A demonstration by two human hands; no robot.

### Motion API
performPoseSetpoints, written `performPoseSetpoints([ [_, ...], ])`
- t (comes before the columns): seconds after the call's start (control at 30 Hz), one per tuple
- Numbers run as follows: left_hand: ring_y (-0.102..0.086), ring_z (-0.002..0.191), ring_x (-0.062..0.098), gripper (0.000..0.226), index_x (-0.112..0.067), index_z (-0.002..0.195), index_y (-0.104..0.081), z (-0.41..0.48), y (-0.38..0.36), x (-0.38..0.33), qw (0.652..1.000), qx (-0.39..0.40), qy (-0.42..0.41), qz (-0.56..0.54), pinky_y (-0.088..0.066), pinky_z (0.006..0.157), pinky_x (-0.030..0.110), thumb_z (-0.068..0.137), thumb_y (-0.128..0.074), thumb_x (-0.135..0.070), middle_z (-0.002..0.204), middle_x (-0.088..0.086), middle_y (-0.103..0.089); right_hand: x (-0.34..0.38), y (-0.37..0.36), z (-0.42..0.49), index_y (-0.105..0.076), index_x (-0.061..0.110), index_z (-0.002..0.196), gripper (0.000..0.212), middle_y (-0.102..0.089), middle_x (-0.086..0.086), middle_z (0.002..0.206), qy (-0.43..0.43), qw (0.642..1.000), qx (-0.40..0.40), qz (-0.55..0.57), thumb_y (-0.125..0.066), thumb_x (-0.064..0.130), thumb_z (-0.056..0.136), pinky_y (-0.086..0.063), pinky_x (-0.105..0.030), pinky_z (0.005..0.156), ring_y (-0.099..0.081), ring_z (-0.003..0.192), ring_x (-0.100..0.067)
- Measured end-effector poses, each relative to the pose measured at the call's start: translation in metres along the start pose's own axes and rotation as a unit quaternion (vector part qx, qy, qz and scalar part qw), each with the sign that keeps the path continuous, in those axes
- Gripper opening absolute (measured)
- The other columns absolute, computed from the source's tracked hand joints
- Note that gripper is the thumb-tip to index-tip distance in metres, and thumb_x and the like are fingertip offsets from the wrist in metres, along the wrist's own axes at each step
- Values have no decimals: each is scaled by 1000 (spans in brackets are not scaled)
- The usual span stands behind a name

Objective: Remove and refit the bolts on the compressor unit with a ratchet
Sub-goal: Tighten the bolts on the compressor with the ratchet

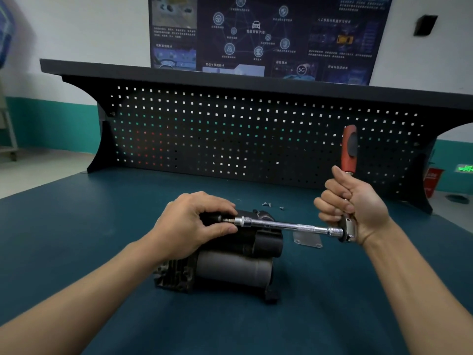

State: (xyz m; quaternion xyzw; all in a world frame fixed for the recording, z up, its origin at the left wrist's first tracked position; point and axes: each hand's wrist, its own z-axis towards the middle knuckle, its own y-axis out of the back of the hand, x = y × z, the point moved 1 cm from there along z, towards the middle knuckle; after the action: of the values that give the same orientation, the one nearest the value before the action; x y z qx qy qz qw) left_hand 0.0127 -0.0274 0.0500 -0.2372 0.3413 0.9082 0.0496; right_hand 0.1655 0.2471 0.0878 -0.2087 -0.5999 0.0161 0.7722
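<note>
Axis: chrome extension bar [289, 225] runs left-right, mid-frame | left hand [194, 221] pinches its tip on dark grey compressor unit [235, 270] | right hand [358, 201] grips red-handled ratchet [349, 149]

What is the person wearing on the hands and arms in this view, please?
Nothing visible. The left hand and right hand are bare: no gloves, rings or tape. The left forearm and right forearm are bare too, up to the picture's edge, with no sleeve, watch or wristband.
</note>
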Motion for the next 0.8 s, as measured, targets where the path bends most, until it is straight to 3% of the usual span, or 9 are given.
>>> performPoseSetpoints([
  [0.43,-62,109,0,37,-52,106,-68,3,-4,3,999,-10,-14,43,-52,91,44,72,-65,-68,110,-35,-68,3,-5,12,-30,22,46,62,-24,5,38,-72,991,-101,-49,-45,37,104,-25,-19,33,-28,35,-10],
  [0.63,-61,107,-4,26,-45,101,-75,9,-6,9,998,-15,-5,64,-52,92,43,77,-81,-49,109,-32,-69,-3,-5,18,-33,23,46,60,-26,5,41,-114,979,-163,-53,-48,34,103,-24,-19,31,-29,34,-10],
  [0.8,-58,109,-4,25,-49,107,-72,15,-8,12,996,-4,-5,87,-51,92,43,82,-78,-47,112,-38,-65,-7,-2,28,-33,23,51,55,-27,5,43,-107,973,-194,-64,-53,32,101,-23,-19,31,-29,35,-10],
])
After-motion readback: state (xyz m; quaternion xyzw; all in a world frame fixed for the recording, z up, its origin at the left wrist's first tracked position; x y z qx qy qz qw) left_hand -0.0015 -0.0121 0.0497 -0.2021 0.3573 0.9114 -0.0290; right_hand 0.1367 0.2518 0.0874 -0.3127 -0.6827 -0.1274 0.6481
